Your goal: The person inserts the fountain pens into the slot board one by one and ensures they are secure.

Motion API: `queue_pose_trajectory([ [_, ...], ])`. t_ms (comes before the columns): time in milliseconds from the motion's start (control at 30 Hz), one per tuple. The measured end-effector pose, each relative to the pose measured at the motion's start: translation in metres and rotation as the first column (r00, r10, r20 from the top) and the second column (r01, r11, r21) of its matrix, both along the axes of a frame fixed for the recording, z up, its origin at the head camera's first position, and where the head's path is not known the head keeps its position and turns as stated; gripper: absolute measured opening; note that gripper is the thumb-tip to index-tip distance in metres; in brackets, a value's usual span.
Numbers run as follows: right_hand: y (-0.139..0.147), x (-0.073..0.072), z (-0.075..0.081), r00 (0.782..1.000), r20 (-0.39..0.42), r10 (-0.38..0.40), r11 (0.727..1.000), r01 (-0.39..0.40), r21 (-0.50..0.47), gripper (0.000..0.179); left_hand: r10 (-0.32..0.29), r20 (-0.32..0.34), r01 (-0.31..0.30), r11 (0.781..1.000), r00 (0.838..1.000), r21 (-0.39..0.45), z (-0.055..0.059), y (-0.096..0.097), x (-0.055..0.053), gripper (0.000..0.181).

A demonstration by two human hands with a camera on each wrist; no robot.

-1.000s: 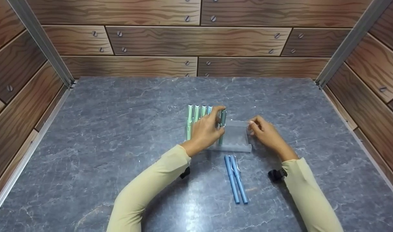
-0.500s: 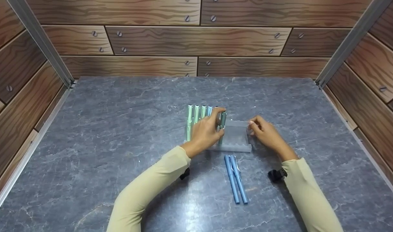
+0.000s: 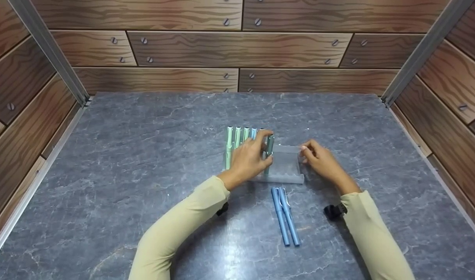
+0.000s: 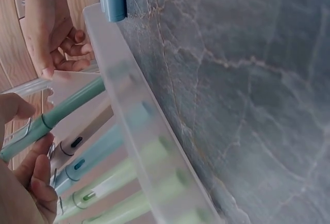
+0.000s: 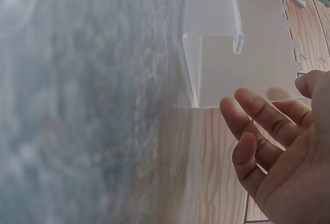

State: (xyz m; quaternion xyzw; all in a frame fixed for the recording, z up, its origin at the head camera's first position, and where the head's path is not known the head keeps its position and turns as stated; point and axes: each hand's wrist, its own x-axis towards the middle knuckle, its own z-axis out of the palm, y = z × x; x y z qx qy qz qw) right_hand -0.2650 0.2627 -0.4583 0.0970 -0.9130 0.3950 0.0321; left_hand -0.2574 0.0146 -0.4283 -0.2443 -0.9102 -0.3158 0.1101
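A dark green pen (image 3: 270,144) stands slanted in a frosted clear pen stand (image 3: 286,161), its lower end behind the front lip. My left hand (image 3: 248,157) holds this pen between thumb and fingers near its cap, as the left wrist view (image 4: 72,102) shows. Left of it, light green pens (image 3: 229,147), a light blue pen (image 3: 254,132) and a brownish pen (image 4: 82,136) lean side by side in the stand, partly hidden by that hand. My right hand (image 3: 319,157) pinches the stand's right edge at the upper corner, with one fingertip (image 5: 280,94) showing through the panel.
Two blue pens (image 3: 284,216) lie side by side on the grey marbled tabletop (image 3: 144,155), in front of the stand. Wood-patterned walls (image 3: 237,48) enclose the table at the back and sides.
The left index finger and the top of the dark green pen have come down slightly and shifted a little to the right. The right hand, stand and blue pens have stayed put.
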Motion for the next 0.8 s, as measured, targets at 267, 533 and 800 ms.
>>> queue_pose_trajectory([
  [267,0.0003,0.0002,0.0001,1.000,-0.008,0.009,1.000,-0.009,-0.001,0.027,-0.004,-0.086,0.001,1.000,0.996,-0.029,0.0031,-0.0005,-0.0013,0.054],
  [533,0.0002,0.0000,-0.0004,1.000,-0.006,0.009,1.000,-0.009,0.001,0.026,0.020,-0.047,-0.021,1.000,0.999,-0.007,0.0043,0.0001,-0.0011,0.055],
  [800,-0.0006,-0.0006,0.0004,1.000,-0.015,0.012,1.000,-0.012,-0.006,0.025,0.043,-0.041,-0.043,0.999,0.998,-0.007,0.0047,0.0001,-0.0028,0.055],
])
